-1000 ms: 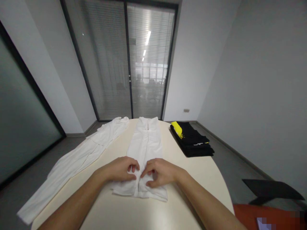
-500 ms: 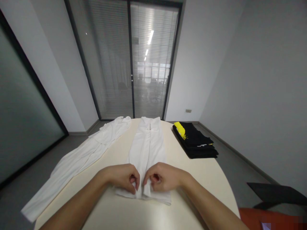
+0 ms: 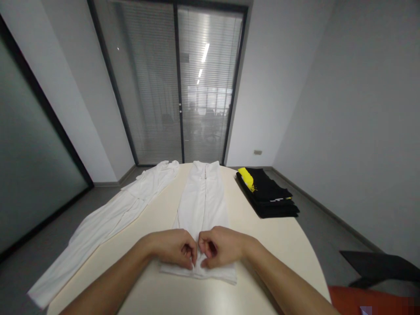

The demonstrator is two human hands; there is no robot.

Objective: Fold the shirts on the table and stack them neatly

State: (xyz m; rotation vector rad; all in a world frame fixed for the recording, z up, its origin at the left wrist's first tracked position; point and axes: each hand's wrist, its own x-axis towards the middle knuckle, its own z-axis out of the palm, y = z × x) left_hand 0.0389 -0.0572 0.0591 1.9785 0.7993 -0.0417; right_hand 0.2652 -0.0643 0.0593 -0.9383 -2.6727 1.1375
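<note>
A long white garment [image 3: 193, 208] lies lengthwise down the middle of the table, a line running along its centre and its hem towards me. Whether it is trousers or a top, I cannot tell. My left hand [image 3: 173, 248] is over the near end, its fingers curled and the fingertips pinched together at the cloth by the centre line. Facing it, my right hand [image 3: 226, 247] rests at the same end with curved fingers; thumb and forefinger stand apart, with cloth showing beneath. A second white garment [image 3: 108, 218] stretches along the left edge, partly over the side.
At the right edge sits a stack of folded black clothes [image 3: 267, 186] with a yellow patch on top. The round pale table [image 3: 275, 245] has a chair [image 3: 377, 267] with a red seat beside it. Behind stands a glass partition [image 3: 157, 96] with blinds.
Both hands have shifted slightly, the left one to the right. The cloth that stood raised at my right fingers lies flatter, and the right thumb and forefinger have parted.
</note>
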